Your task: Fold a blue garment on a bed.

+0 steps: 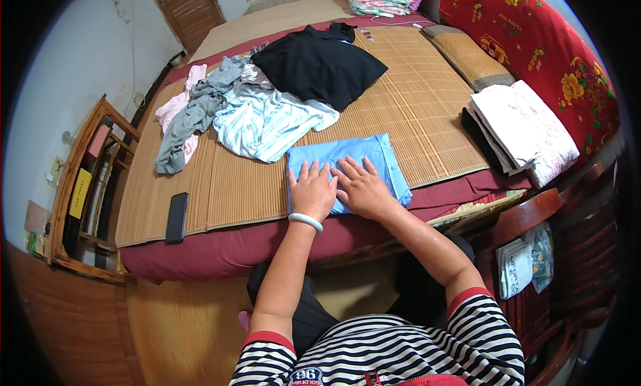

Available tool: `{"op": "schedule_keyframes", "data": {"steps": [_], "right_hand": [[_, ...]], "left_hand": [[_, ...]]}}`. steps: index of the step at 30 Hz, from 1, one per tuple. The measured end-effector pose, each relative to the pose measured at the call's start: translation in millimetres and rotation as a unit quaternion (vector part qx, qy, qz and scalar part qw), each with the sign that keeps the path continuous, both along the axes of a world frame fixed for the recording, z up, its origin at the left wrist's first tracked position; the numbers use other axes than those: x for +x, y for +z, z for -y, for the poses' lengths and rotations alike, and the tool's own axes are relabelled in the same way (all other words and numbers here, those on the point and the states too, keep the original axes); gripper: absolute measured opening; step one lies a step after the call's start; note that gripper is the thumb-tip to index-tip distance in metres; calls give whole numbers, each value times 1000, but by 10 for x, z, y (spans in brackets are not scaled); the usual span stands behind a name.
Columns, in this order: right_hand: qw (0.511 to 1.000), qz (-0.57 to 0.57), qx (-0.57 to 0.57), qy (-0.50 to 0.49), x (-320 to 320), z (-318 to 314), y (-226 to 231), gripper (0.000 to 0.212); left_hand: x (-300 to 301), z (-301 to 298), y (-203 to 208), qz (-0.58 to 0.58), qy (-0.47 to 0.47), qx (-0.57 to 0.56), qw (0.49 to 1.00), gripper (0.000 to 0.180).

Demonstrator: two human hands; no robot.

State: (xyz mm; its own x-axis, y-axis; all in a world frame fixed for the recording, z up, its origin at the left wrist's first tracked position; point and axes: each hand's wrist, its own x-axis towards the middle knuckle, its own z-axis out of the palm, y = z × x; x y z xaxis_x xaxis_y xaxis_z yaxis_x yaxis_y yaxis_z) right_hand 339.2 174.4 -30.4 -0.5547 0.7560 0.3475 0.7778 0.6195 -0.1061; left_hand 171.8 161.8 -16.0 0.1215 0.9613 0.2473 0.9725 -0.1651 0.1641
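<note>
A blue garment, folded into a flat rectangle, lies near the front edge of the bed's bamboo mat. My left hand rests palm down on its left part, fingers spread; a pale bangle circles that wrist. Beside it, my right hand presses flat on the middle of the garment, fingers stretched out. The two hands are close together at the thumbs, and neither grips anything. A buttoned or seamed edge of the garment shows at its right side.
Beyond the hands lie a loose striped light-blue garment, a black garment, a grey one and a pink one. A phone sits at left front. Folded clothes are stacked at right, near a wooden chair.
</note>
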Motion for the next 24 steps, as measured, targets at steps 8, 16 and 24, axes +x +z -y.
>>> {"op": "schedule_keyframes", "data": {"steps": [8, 16, 24], "right_hand": [[994, 24, 23, -101, 195, 5, 45, 67], [982, 59, -66, -165, 395, 0, 207, 75], [981, 55, -54, -176, 408, 24, 245, 72]], "left_hand": [[-191, 10, -9, 11, 35, -12, 999, 55], [-379, -4, -14, 40, 80, -38, 995, 56], [-317, 8, 81, -10, 67, 37, 997, 55]]}}
